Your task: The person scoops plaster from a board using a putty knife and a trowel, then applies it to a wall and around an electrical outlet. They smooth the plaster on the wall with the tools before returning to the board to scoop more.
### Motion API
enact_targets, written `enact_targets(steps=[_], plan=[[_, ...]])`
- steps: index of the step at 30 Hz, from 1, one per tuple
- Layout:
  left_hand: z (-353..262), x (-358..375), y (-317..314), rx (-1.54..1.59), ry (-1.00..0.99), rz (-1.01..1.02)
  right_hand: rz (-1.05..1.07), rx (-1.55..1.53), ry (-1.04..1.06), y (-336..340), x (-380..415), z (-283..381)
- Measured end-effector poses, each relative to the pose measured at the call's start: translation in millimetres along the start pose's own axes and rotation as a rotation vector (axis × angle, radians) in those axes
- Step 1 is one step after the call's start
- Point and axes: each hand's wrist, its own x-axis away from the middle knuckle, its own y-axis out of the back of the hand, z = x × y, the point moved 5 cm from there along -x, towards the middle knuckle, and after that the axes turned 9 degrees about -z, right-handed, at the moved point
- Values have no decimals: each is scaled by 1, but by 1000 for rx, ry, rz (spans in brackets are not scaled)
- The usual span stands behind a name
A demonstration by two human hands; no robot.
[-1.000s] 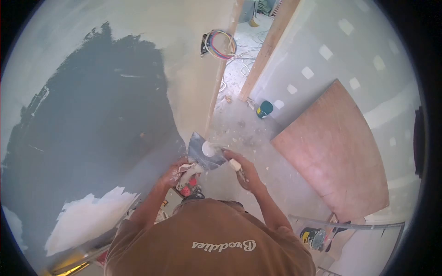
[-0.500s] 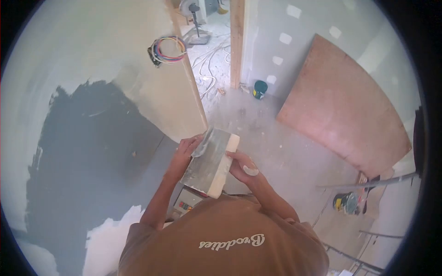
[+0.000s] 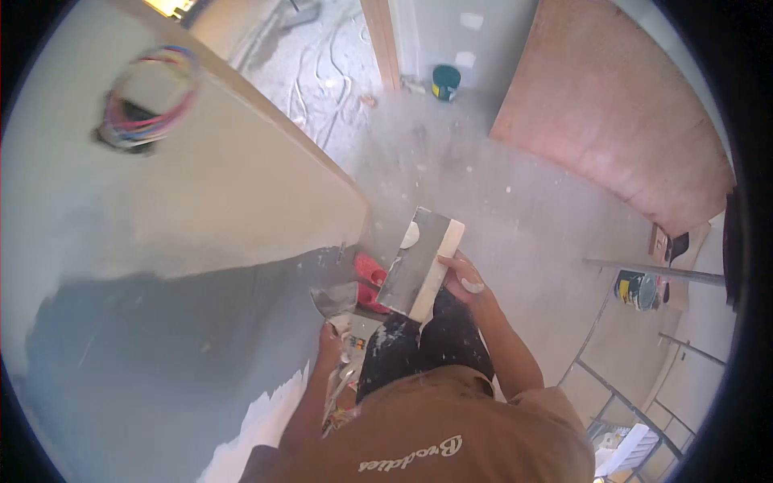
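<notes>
My right hand (image 3: 465, 278) is closed around the pale back edge of a wide plastering blade (image 3: 419, 266), which lies tilted in front of my legs. A white dab of filler sits near its far left edge. My left hand (image 3: 328, 350), down beside my left leg, grips a smaller filling knife (image 3: 334, 299) with a broad grey blade. The two blades are apart. On the left, the wall surface (image 3: 161, 338) carries a large dark grey patch. Below the left hand are tools and small items, partly hidden by my arm.
Coiled coloured wires (image 3: 153, 105) stick out from the wall at upper left. A green bucket (image 3: 445, 83) stands by the door frame. A large brown board (image 3: 612, 113) leans at right, with another bucket (image 3: 636, 290) and metal scaffold bars (image 3: 620, 394) nearer. Cables lie beyond the doorway.
My left hand has moved the filling knife off the wide blade, down and back beside my leg. The right hand still holds the wide blade. The camera view has shifted.
</notes>
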Motion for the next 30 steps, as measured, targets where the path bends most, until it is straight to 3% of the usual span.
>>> enact_targets(steps=[2, 5, 6, 7, 9, 11, 13, 15, 16, 20, 22, 25, 30], plan=[[35, -6, -48, 456, 317, -27, 12, 133, -38, 62, -72, -30], [49, -29, -110, 605, 357, -77, 0, 104, -40, 152, -201, -95], [139, -28, -138, 636, 524, -211, -5, 114, -35, 193, -253, -122], [145, -28, -157, 616, 567, -220, -6, 124, -38, 227, -301, -150], [90, -52, -184, 1075, 431, -465, -70, 153, -34, 255, -369, -187], [86, -65, -212, 1041, 458, -524, -85, 280, 8, 281, -450, -225], [123, -63, -234, 1009, 471, -582, -107, 375, 68, 293, -512, -251], [158, -58, -253, 716, 233, -367, -158, 332, 157, 307, -565, -277], [161, -61, -262, 704, 270, -349, -165, 327, 142, 318, -592, -287], [141, -71, -266, 650, 551, -289, -187, 336, 160, 326, -646, -314], [140, -80, -262, 639, 566, -279, -162, 424, 312, 313, -654, -314], [146, -87, -261, 605, 583, -263, -112, 363, 188, 309, -671, -330], [166, -89, -256, 689, 538, -376, -176, 402, 268, 280, -669, -350]])
